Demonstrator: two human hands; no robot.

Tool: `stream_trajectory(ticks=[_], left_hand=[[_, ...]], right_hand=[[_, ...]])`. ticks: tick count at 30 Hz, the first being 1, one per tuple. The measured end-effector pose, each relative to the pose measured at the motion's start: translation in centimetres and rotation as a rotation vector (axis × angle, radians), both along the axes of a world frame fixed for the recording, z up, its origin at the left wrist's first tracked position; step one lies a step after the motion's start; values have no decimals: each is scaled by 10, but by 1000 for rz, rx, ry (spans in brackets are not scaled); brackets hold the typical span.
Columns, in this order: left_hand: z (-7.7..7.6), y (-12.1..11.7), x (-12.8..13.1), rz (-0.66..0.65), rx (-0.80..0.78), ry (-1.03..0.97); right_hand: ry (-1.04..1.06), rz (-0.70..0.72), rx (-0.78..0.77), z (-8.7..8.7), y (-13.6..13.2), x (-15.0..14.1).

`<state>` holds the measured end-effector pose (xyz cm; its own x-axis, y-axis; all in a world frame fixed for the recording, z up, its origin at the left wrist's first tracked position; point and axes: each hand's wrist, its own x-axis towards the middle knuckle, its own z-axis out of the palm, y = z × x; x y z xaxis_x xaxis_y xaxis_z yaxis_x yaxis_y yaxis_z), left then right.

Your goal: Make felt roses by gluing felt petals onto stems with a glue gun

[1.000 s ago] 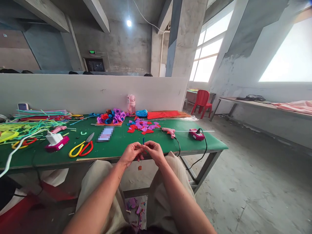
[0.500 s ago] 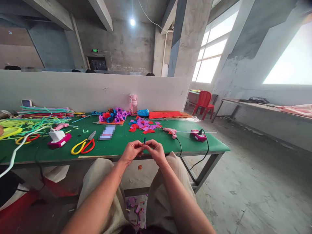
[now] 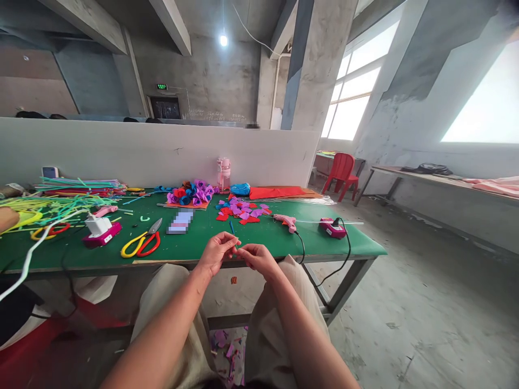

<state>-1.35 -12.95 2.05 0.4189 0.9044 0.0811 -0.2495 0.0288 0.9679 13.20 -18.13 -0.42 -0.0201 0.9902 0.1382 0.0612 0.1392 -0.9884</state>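
Observation:
Just over the table's front edge, my left hand (image 3: 218, 253) pinches a thin dark blue strip (image 3: 231, 227), whose upper end sticks up above the fingertips. My right hand (image 3: 258, 258) is closed in a pinch at the strip's lower end, its fingertips meeting those of my left. Fingers hide the lower part of the strip, and its material is too small to tell. Beyond the hands lies a pile of purple, red and blue paper petals (image 3: 239, 209). A pink glue gun (image 3: 287, 222) rests to the right of them.
Red-and-yellow scissors (image 3: 147, 240) and a phone (image 3: 180, 221) lie left of my hands. Paper flowers (image 3: 190, 193), a pink bottle (image 3: 223, 173) and red paper (image 3: 275, 192) stand farther back. A cord runs from a magenta power socket (image 3: 333, 228). Another person's hand (image 3: 7, 219) is far left.
The blue strip now leans left and shows more length above my fingers. My right hand has shifted slightly down and its fingers have turned. The view has moved a little.

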Motion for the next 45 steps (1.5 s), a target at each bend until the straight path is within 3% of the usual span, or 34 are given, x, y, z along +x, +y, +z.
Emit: stream_trajectory(ticks=[6, 9, 11, 15, 20, 24, 28, 36, 40, 45], left_hand=[[39, 51, -10, 297, 107, -7], [59, 83, -14, 317, 125, -37], [64, 102, -14, 302, 110, -77], [50, 128, -16, 293, 80, -120], [14, 136, -18, 355, -7, -89], [2, 134, -14, 331, -67, -5], [3, 136, -11, 335, -83, 26], [7, 137, -17, 354, -126, 8], [7, 134, -17, 349, -117, -10], [8, 135, -20, 390, -107, -42]], right_hand=[[-174, -178, 44, -22, 0, 0], [-147, -150, -6, -26, -2, 3], [-120, -135, -55, -19, 0, 10], [-261, -151, -34, 14, 36, 37], [-636, -171, 126, 47, 142, 68], [-857, -212, 120, 46, 229, 59], [-959, -218, 103, 36, 282, 36], [-1172, -154, 39, 22, 313, 9], [-1205, -240, -3, 17, 317, 3], [-1165, -418, 12, 24, 301, 17]])
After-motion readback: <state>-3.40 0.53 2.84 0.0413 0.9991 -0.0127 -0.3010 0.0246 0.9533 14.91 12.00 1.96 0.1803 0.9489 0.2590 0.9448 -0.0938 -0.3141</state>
